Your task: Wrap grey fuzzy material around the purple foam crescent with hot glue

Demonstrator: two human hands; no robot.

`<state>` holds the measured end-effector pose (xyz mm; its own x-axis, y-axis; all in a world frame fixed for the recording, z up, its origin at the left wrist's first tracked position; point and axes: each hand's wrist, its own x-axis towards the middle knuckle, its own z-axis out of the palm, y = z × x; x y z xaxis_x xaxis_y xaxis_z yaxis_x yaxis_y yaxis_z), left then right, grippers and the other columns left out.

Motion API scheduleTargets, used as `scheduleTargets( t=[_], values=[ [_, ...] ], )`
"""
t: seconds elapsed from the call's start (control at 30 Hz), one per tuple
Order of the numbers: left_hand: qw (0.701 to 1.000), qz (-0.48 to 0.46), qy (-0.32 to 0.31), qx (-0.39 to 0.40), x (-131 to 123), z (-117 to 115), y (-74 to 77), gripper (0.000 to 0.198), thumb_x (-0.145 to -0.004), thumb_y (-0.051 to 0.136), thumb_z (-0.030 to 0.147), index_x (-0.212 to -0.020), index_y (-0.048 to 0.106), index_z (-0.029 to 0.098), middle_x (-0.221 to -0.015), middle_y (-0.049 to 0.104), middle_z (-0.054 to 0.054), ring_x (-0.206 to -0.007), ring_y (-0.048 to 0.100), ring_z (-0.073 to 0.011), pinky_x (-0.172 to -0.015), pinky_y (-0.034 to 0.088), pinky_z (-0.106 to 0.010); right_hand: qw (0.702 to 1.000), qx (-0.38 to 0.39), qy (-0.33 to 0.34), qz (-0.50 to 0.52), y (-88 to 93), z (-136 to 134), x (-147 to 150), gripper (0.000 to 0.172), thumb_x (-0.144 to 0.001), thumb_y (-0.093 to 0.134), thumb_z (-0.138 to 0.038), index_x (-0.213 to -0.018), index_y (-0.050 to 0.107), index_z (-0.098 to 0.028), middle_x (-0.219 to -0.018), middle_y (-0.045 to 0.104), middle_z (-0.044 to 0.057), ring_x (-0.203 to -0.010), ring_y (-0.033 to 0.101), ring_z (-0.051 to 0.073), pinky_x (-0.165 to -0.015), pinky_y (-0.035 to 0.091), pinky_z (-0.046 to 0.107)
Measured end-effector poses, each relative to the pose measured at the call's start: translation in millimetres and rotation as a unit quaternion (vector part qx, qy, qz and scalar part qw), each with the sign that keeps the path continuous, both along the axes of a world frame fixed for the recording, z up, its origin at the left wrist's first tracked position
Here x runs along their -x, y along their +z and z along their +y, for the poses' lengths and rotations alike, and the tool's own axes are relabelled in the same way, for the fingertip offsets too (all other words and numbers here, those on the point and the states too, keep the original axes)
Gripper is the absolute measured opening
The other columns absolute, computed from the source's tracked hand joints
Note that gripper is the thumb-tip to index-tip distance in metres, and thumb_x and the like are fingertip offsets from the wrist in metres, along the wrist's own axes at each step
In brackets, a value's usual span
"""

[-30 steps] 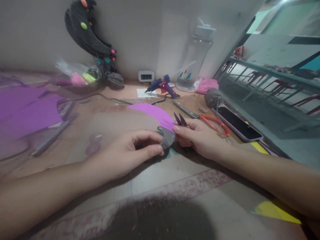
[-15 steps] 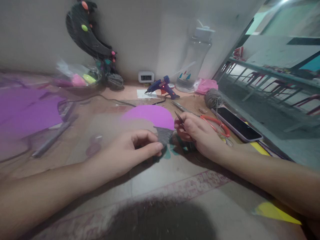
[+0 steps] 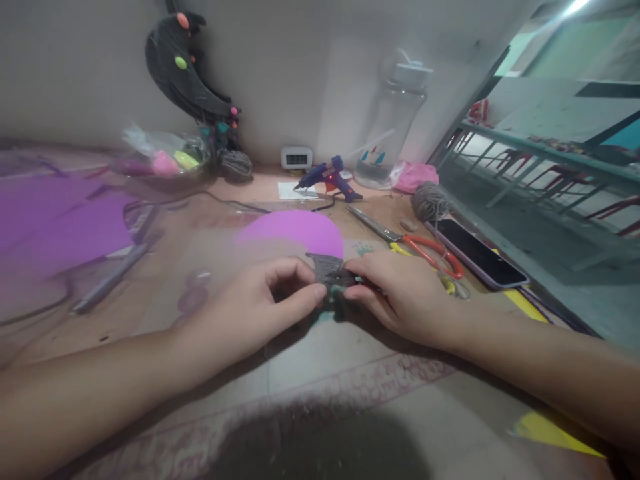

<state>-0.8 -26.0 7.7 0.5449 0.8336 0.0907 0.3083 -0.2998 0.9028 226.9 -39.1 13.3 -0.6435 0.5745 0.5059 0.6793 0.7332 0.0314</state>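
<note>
A purple crescent-like cutout (image 3: pixel 305 230) lies in front of me, its near end wrapped in grey yarn (image 3: pixel 326 267). My left hand (image 3: pixel 285 287) is closed at the left edge of the wrapped end, thumb and fingers pinching it. On the opposite side, my right hand (image 3: pixel 385 290) has its thumb and forefinger closing on the right edge of the yarn wrapping. Its other fingers and anything under the palm are hidden. A grey yarn ball (image 3: pixel 430 200) sits back right, with a strand trailing over the orange-handled scissors (image 3: pixel 430 253).
Behind the cutout, a blue glue gun (image 3: pixel 327 177) with a lit red light rests near a small digital clock (image 3: pixel 297 158) and a water bottle (image 3: pixel 390 127). A phone (image 3: pixel 477 253) lies right; purple sheets (image 3: pixel 60 220) lie left. A dark crescent ornament (image 3: pixel 175 67) hangs on the wall.
My right hand has lowered and moved in to the wrapped end; the dark pointed thing seen at its fingers no longer shows. My left hand keeps its hold. The view has shifted slightly.
</note>
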Motion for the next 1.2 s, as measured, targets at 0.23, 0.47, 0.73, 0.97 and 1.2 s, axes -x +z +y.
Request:
scheduleTargets(
  t=[0.23,0.47,0.73,0.97,1.2],
  values=[
    [1.0,0.007,-0.006,-0.014,1.1,1.1,-3.4,0.02,-0.092,0.056,0.033,-0.078,0.061,0.021,-0.07,0.057,0.006,-0.061,0.048,-0.0075,-0.056,0.036,-0.021,1.0,-0.023,0.002,-0.012,-0.4,0.1,0.2,0.042,-0.101,0.037,-0.041,-0.095,0.065,-0.011,-0.073,0.067,0.007,-0.067,0.06,0.017,-0.06,0.036,0.027],
    [1.0,0.002,-0.002,-0.01,1.6,1.1,-4.6,0.021,-0.092,0.056,0.036,-0.079,0.06,0.02,-0.073,0.058,0.005,-0.067,0.051,-0.0093,-0.06,0.039,-0.022,1.0,0.023,0.016,0.002,0.2,2.4,0.2,0.039,-0.101,0.038,-0.037,-0.097,0.066,-0.01,-0.077,0.068,0.008,-0.069,0.061,0.017,-0.061,0.038,0.026],
    [1.0,-0.003,-0.001,-0.016,0.0,2.6,-2.3,0.02,-0.092,0.056,0.033,-0.078,0.06,0.02,-0.073,0.057,0.004,-0.066,0.051,-0.0096,-0.061,0.039,-0.023,0.997,0.071,0.02,0.028,-1.5,4.4,-1.3,0.033,-0.1,0.042,-0.035,-0.1,0.065,-0.011,-0.083,0.071,0.008,-0.073,0.063,0.017,-0.065,0.041,0.025],
    [1.0,-0.014,-0.007,0.007,0.4,1.3,-3.1,0.02,-0.091,0.057,0.035,-0.08,0.062,0.019,-0.076,0.06,0.002,-0.07,0.054,-0.0113,-0.062,0.041,-0.023,0.996,0.081,0.016,0.035,-3.7,5.3,-2.8,0.03,-0.1,0.043,-0.035,-0.097,0.063,-0.013,-0.081,0.07,0.006,-0.072,0.062,0.016,-0.063,0.04,0.025],
    [0.997,-0.05,-0.007,0.065,-2.5,6.6,0.5,0.025,-0.092,0.054,0.035,-0.076,0.063,0.018,-0.074,0.062,0.001,-0.072,0.057,-0.0125,-0.07,0.045,-0.025,0.993,0.094,0.03,0.058,-3.2,2.6,-3.3,0.036,-0.1,0.04,-0.04,-0.099,0.062,-0.012,-0.084,0.07,0.008,-0.071,0.061,0.017,-0.064,0.042,0.027]
  ],
)
